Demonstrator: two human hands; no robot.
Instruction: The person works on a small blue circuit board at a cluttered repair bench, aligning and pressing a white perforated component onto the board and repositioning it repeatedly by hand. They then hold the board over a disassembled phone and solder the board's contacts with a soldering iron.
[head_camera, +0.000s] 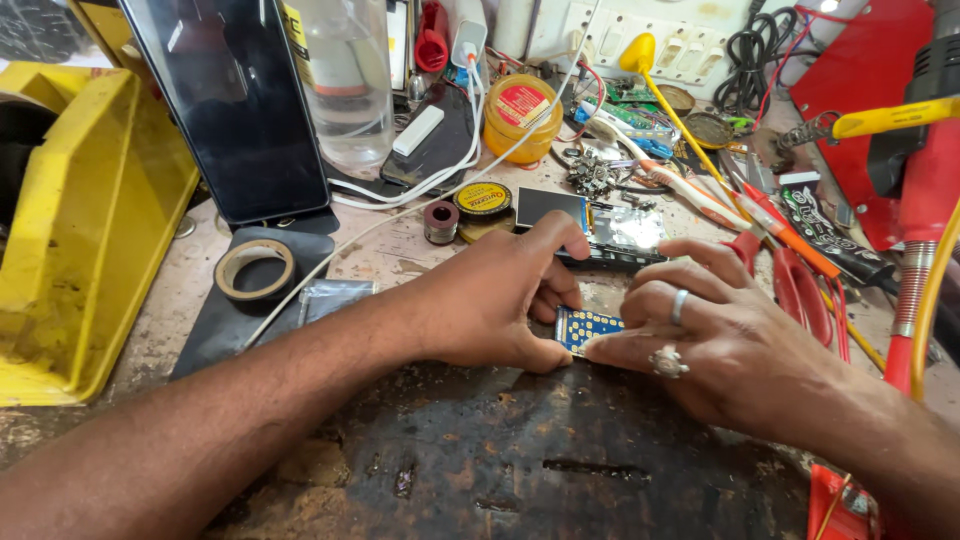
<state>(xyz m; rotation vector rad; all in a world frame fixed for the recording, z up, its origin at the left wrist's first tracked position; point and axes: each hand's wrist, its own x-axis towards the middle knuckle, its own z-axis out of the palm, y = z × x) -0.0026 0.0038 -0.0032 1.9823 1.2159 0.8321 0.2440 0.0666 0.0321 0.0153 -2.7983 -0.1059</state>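
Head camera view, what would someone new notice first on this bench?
First, both hands meeting at the centre: the left hand and the ringed right hand pinch a small blue circuit board over the dark, scorched work surface. Next, the big yellow bin at the left edge, and the dark tablet propped upright behind a roll of tape. Red-handled tools clutter the right side.
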